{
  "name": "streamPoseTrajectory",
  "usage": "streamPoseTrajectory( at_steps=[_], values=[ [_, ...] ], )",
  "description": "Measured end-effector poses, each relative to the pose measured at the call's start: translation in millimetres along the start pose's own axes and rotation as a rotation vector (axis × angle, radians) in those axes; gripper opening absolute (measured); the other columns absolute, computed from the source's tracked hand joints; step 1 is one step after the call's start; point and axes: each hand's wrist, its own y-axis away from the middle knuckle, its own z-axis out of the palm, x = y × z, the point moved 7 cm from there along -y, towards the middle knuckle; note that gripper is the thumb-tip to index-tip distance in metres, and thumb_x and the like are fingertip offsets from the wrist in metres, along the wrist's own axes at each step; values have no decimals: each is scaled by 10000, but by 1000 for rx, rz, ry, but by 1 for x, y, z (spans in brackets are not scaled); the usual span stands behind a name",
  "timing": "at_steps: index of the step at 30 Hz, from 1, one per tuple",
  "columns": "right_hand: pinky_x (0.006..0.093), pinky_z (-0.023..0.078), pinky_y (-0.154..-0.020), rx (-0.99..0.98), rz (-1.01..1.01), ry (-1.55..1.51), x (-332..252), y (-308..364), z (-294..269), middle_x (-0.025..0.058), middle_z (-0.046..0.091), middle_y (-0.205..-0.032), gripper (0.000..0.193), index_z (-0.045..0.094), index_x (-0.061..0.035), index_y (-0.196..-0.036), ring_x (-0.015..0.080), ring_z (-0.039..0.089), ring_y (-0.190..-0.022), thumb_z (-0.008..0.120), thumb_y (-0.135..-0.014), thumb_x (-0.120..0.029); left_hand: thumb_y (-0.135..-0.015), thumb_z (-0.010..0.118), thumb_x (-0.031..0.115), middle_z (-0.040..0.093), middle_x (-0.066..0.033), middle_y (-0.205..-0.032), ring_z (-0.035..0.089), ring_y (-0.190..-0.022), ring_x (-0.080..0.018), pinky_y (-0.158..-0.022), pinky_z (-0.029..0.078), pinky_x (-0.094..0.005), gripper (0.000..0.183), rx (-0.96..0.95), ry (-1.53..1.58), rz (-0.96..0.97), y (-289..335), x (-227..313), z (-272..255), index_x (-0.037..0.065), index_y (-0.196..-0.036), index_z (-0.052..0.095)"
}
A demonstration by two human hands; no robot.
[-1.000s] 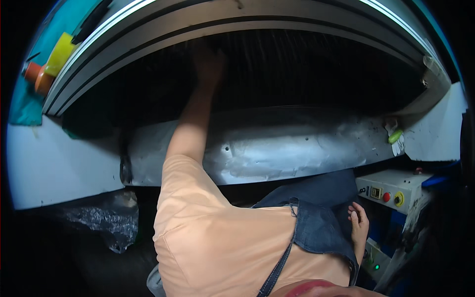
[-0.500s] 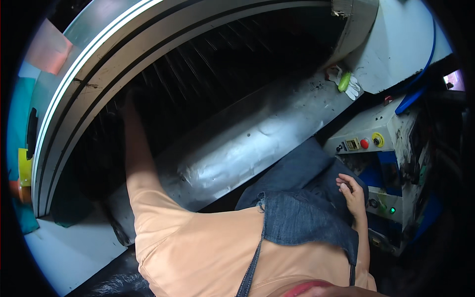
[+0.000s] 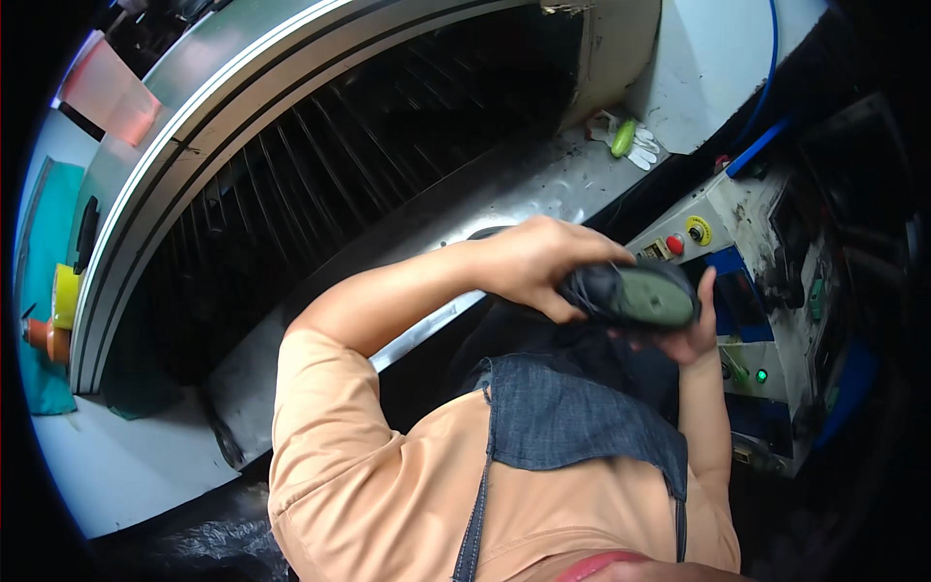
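Observation:
In front of my apron, a dark shoe is held sideways, blurred a little by motion. A green piece with a small squarish hole fills its opening and looks like a shoe last. My left hand reaches across from the left and grips the laced front part, thumb below and fingers over the top. Round the other end curves my right hand, with its thumb standing up and its fingers under the shoe, partly hidden by it.
Beyond my left arm is an arched machine opening with dark metal rods inside. A metal ledge runs along it, with a white glove and a green object on it. A control box with buttons stands at right.
My left hand has come out of the dark machine opening and across to the right, now with the shoe. My right hand has moved up to the shoe. The view has shifted slightly.

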Motion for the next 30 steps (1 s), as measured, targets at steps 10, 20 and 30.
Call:
streamPoseTrajectory(
  at_steps=[10,20,30],
  values=[
    [507,347,-1130,373,-667,17,43,165,-56,189,375,-1514,837,275,-10,-1514,345,399,-1384,399,-960,-626,-661,836,257,567,-103,-1365,497,-1293,-330,-1072,364,-469,823,-385,-493,642,-121,85,89,172,-1409,503],
    [464,433,-1072,790,-1134,-75,-125,282,-124,114,577,-1378,533,506,-45,-1395,265,545,-1272,581,-960,-344,-847,717,242,625,-197,-1183,560,-1143,-391,-981,441,-454,505,271,-609,-425,-50,-178,47,35,-1281,565],
    [377,524,-907,1482,-851,1415,-348,232,-267,197,652,-1204,708,542,-168,-1401,276,670,-1018,779,-785,-423,-860,665,321,503,-148,-1377,425,-1313,-332,-1105,303,-481,478,280,-863,-611,5,-225,67,84,-1268,585]
  ],
)
